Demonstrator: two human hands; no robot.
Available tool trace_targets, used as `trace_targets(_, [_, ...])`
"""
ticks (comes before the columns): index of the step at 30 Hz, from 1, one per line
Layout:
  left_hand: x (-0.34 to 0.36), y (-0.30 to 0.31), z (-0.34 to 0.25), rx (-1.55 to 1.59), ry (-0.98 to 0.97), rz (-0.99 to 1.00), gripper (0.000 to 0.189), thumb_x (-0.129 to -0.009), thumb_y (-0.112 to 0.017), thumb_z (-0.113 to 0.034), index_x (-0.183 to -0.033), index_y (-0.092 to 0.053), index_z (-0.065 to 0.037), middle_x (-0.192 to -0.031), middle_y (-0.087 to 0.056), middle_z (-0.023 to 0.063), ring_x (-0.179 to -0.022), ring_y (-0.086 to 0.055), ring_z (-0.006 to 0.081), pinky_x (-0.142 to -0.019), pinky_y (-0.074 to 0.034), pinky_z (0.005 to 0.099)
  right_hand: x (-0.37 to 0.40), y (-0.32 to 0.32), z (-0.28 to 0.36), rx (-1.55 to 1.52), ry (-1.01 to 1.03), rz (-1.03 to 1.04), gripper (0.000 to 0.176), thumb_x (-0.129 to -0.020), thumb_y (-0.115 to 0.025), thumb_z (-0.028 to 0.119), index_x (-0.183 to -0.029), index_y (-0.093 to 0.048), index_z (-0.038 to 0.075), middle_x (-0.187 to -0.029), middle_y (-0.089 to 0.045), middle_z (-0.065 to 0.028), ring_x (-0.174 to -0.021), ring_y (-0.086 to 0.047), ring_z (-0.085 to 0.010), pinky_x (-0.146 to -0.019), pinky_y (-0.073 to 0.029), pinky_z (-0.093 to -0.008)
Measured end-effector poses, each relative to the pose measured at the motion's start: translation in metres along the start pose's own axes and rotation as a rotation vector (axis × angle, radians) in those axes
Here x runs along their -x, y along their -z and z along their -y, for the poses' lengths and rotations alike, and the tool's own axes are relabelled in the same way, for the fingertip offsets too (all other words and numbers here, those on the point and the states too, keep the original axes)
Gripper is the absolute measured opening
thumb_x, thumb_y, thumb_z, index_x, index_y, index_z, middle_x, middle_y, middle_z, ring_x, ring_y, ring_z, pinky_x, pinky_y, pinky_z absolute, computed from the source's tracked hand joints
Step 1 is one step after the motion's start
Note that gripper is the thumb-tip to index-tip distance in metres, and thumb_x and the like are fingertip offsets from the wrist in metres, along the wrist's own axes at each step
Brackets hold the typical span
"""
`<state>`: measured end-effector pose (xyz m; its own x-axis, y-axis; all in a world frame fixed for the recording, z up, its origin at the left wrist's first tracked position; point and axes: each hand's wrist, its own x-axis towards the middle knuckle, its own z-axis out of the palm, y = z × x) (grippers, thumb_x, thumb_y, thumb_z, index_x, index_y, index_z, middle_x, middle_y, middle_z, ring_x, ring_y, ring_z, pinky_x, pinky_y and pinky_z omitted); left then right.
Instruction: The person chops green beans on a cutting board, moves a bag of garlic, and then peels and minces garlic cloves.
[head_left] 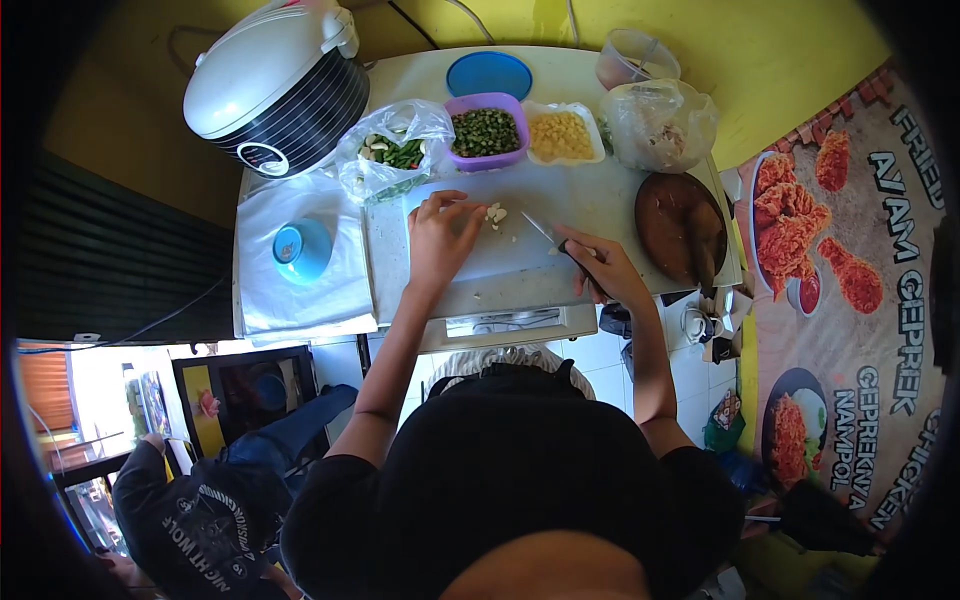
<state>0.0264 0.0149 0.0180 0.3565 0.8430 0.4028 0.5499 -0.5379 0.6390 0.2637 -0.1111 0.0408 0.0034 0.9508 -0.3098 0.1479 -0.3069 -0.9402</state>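
My right hand (pixel 608 268) is closed around the dark handle of a small knife (pixel 540 228), its blade angled up and to the left. My left hand (pixel 444 238) rests over the pale cutting board (pixel 520 257), fingers bent and tips pinched together at the chopped garlic (pixel 496 213). A few small white bits lie between the left fingertips and the blade, which is apart from them. Above the board stand a purple tub of chopped green vegetables (pixel 485 132), a white tray of diced yellow pieces (pixel 562 135) and a plastic bag with green chillies and garlic (pixel 396 152).
A rice cooker (pixel 285 85) stands at the back left, near a blue bowl (pixel 302 249). On the right lie a stone mortar with pestle (pixel 680 228) and a tied plastic bag (pixel 660 125). A blue lid (pixel 489 76) is at the back. Another person (pixel 210 520) is at lower left.
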Motion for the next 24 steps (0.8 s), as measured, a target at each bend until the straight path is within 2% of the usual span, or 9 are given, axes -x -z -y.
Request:
trace_targets(3, [-0.001,0.003,0.002,-0.031,-0.04,0.025,0.015,-0.085,-0.07,-0.025,-0.094,-0.076,-0.015,-0.106,-0.064,0.0051,-0.097,-0.06,0.0223,-0.089,-0.039,0.0385,-0.009,0.009,-0.014,-0.035,-0.049,0.015,0.042,-0.102,-0.048,0.033,-0.14,-0.05,0.015,-0.056,-0.056,-0.0032,-0.033,-0.042,-0.0043,-0.032,-0.034,-0.0192])
trace_targets(5, [0.0,0.002,0.003,-0.056,-0.049,0.064,0.015,-0.085,-0.07,-0.025,-0.094,-0.075,-0.016,-0.106,-0.063,0.0053,-0.097,-0.06,0.0223,-0.089,-0.039,0.0384,-0.009,0.013,-0.015,-0.112,-0.075,0.167,0.04,-0.102,-0.048,0.032,-0.139,-0.051,0.017,-0.057,-0.057,-0.0016,-0.036,-0.044,-0.0042,-0.033,-0.036,-0.0189])
trace_targets(6, [0.0,0.001,0.004,-0.055,-0.054,0.069,0.015,-0.085,-0.07,-0.025,-0.094,-0.075,-0.016,-0.106,-0.063,0.0053,-0.097,-0.06,0.0223,-0.089,-0.039,0.0384,-0.008,0.013,-0.014,-0.116,-0.075,0.161,0.04,-0.102,-0.048,0.032,-0.139,-0.051,0.017,-0.057,-0.057,-0.0016,-0.036,-0.044,-0.0042,-0.033,-0.036,-0.0189])
trace_targets(11, [-0.002,0.0,0.013,0.094,0.016,0.075,0.016,-0.082,-0.072,-0.026,-0.094,-0.075,-0.017,-0.108,-0.063,0.0049,-0.098,-0.059,0.0223,-0.091,-0.038,0.0386,-0.005,0.019,-0.012,-0.137,-0.094,0.212,0.04,-0.102,-0.048,0.032,-0.138,-0.052,0.016,-0.055,-0.054,-0.0007,-0.036,-0.041,-0.0033,-0.033,-0.032,-0.0188])
trace_targets(15, [-0.004,0.018,0.011,0.019,-0.033,0.095,0.016,-0.08,-0.074,-0.028,-0.092,-0.076,-0.018,-0.108,-0.063,0.0045,-0.098,-0.059,0.0219,-0.093,-0.037,0.0386,-0.002,0.023,-0.011,-0.246,-0.109,0.175,0.039,-0.102,-0.049,0.032,-0.138,-0.053,0.016,-0.055,-0.052,-0.0001,-0.036,-0.04,-0.0027,-0.032,-0.03,-0.0187])
trace_targets(17, [-0.004,0.024,0.011,-0.105,-0.07,0.205,0.015,-0.079,-0.075,-0.029,-0.088,-0.077,-0.018,-0.108,-0.063,0.0041,-0.098,-0.059,0.0213,-0.094,-0.037,0.0384,-0.002,0.024,-0.011,-0.262,-0.116,0.136,0.039,-0.101,-0.05,0.032,-0.138,-0.053,0.017,-0.054,-0.052,0.0004,-0.036,-0.039,-0.0022,-0.032,-0.028,-0.0185])
trace_targets(21, [-0.003,0.013,0.009,-0.137,-0.103,0.192,0.014,-0.08,-0.074,-0.029,-0.087,-0.077,-0.018,-0.109,-0.063,0.0029,-0.097,-0.058,0.0205,-0.094,-0.036,0.0382,0.0,0.022,-0.01,-0.231,-0.12,0.109,0.04,-0.101,-0.051,0.033,-0.138,-0.053,0.017,-0.054,-0.051,0.001,-0.036,-0.037,-0.0023,-0.032,-0.027,-0.019])
trace_targets(24, [-0.008,0.008,0.004,-0.11,-0.051,0.169,0.015,-0.081,-0.072,-0.029,-0.088,-0.078,-0.017,-0.107,-0.063,0.002,-0.097,-0.057,0.0201,-0.094,-0.036,0.038,0.001,0.019,-0.01,-0.202,-0.069,0.097,0.04,-0.101,-0.052,0.032,-0.138,-0.053,0.018,-0.054,-0.051,0.0013,-0.036,-0.036,-0.0025,-0.032,-0.025,-0.0197])
